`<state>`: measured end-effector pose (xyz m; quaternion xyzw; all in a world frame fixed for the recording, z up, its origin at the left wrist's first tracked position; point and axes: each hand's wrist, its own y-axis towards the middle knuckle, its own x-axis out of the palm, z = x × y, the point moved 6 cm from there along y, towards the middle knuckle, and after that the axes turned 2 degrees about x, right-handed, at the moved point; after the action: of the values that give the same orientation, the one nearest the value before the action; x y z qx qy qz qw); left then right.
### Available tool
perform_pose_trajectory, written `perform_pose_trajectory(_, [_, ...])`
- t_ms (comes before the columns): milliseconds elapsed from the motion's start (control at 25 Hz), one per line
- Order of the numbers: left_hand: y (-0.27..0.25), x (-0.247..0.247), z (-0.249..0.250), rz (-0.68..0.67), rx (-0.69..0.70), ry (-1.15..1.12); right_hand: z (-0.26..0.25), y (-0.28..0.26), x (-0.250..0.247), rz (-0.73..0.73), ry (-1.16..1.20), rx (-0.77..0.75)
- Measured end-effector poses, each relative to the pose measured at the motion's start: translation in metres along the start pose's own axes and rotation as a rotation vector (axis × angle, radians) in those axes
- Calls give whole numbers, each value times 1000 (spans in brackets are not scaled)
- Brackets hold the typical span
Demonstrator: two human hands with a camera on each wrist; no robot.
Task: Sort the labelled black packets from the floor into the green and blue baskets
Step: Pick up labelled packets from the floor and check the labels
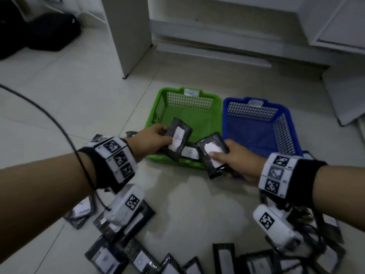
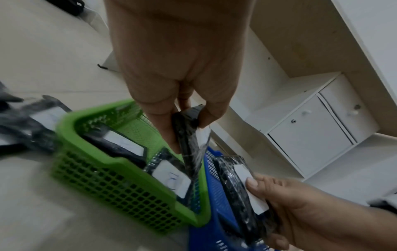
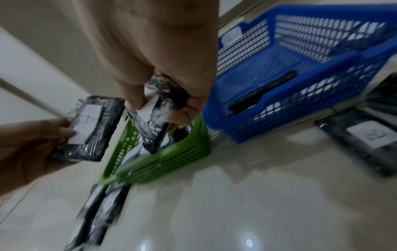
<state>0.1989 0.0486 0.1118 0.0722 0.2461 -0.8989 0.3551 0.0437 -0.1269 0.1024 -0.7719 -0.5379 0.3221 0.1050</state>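
Observation:
My left hand point(image 1: 156, 138) grips a black packet point(image 1: 178, 140) with a white label marked "A", held over the near left part of the green basket point(image 1: 197, 99). My right hand point(image 1: 237, 157) grips a second labelled black packet point(image 1: 214, 153) above the seam between the green basket and the blue basket point(image 1: 284, 115). In the left wrist view my left hand point(image 2: 187, 118) pinches its packet point(image 2: 191, 146) edge-on above the green basket point(image 2: 120, 180), where two packets point(image 2: 169, 178) lie. The right wrist view shows my right hand point(image 3: 163, 101) holding its packet point(image 3: 154, 125), and a dark packet in the blue basket point(image 3: 300, 68).
Several more labelled packets point(image 1: 138, 258) lie scattered on the tiled floor close to me. A cable point(image 1: 49, 119) trails across the floor on the left. White cabinets point(image 1: 217, 26) stand behind the baskets, and a black bag point(image 1: 49, 30) sits far left.

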Motion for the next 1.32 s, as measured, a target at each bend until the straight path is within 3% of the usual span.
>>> perform_pose_trajectory(160, [35, 84, 28, 39, 20, -170, 42, 19, -78, 222, 208, 77])
perform_pose_trajectory(280, [53, 141, 20, 127, 93, -164, 80, 30, -104, 249, 365, 134])
perform_pose_trajectory(400, [59, 179, 19, 223, 185, 73, 102, 39, -104, 197, 481, 141])
perform_pose_trajectory(560, [61, 201, 24, 149, 329, 432, 119, 40, -99, 279, 474, 158])
perform_pose_trajectory(720, [50, 168, 22, 61, 382, 604, 105, 29, -100, 438, -118, 19])
perform_pose_trajectory(840, [22, 111, 25, -46, 412, 731, 70, 11, -70, 390, -273, -130])
perform_pose_trajectory(1000, [-34, 9, 5, -62, 390, 891, 15, -12, 19, 140, -423, -331])
perform_pose_trajectory(1120, [-73, -50, -39, -37, 272, 912, -5, -27, 100, -129, -527, -395])
perform_pose_trajectory(1200, [-92, -76, -81, 18, 199, 882, -8, -33, 153, -257, -585, -420])
perform_pose_trajectory(1320, [-111, -90, -147, 53, 80, 813, 1, -27, 223, -336, -697, -413])
